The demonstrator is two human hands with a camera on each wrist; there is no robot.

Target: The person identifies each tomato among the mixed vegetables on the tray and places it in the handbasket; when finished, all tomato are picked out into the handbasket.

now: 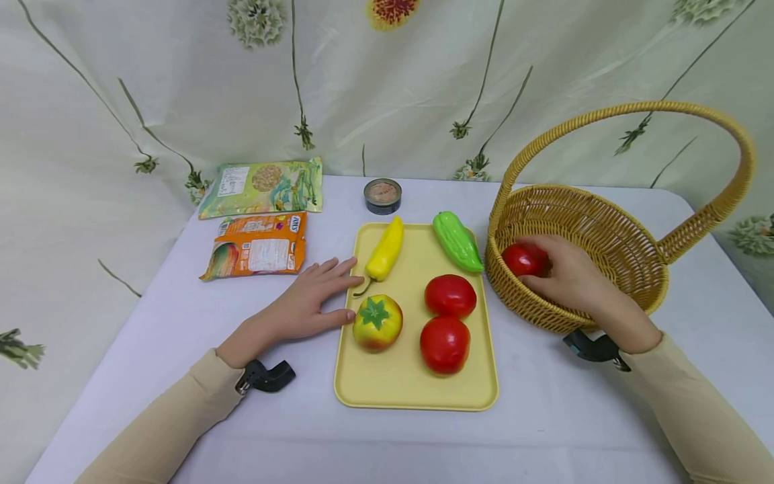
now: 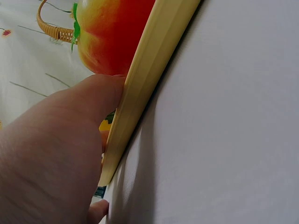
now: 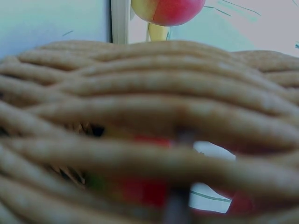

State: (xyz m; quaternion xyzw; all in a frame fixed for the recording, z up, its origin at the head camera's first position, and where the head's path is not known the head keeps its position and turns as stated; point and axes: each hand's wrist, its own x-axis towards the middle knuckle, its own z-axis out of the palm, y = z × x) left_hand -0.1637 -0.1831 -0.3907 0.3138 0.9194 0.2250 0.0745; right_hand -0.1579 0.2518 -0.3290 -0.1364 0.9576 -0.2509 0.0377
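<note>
My right hand reaches down inside the wicker basket, its fingers and thumb around a glossy red fruit near the left wall. In the right wrist view the basket's weave hides most of the hand's work. My left hand lies with fingers spread at the left rim of a yellow tray, thumb tip touching the rim beside a yellow-red tomato-shaped fruit with a green leafy top. Also on the tray are a yellow pepper, a green pepper, and two red fruits.
An orange snack packet and a green packet lie at the back left. A small round can stands behind the tray. The basket's tall handle arches over its opening. A flowered cloth hangs behind the table.
</note>
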